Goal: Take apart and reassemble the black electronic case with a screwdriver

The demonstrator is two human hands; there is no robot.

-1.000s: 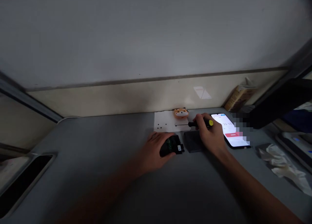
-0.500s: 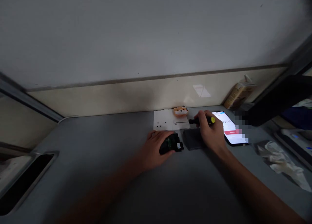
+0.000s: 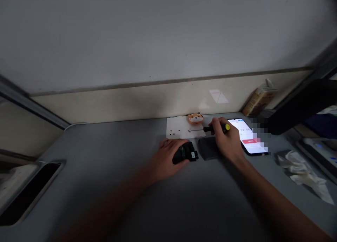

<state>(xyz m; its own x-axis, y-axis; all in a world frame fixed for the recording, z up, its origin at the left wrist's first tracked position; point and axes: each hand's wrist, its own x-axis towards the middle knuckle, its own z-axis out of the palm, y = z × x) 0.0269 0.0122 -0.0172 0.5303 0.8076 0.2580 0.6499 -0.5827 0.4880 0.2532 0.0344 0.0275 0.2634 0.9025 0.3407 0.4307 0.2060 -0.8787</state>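
Observation:
My left hand [image 3: 170, 155] is wrapped around a small black device with a green circuit board [image 3: 187, 152] and a white label, resting on the desk. In my right hand [image 3: 228, 136] is a screwdriver [image 3: 210, 128] with a black handle and a yellow end, its shaft pointing left. Its tip is over a white sheet of paper [image 3: 181, 124], by a small dark dot that looks like a screw. Several more tiny dark screws [image 3: 172, 132] lie on the paper's left part. A flat dark grey panel [image 3: 209, 149] lies between the device and my right hand, partly covered by that hand.
An orange animal-face case [image 3: 195, 118] sits at the paper's back edge against the wall. A lit phone [image 3: 246, 138] lies right of my right hand. Farther right are a drink carton [image 3: 259, 101], a dark upright object and crumpled tissue [image 3: 302, 172]. A dark-topped frame [image 3: 31, 193] stands at left.
The view has shifted slightly. The screwdriver's tip stays over the paper by the small dark dot; both hands keep their holds.

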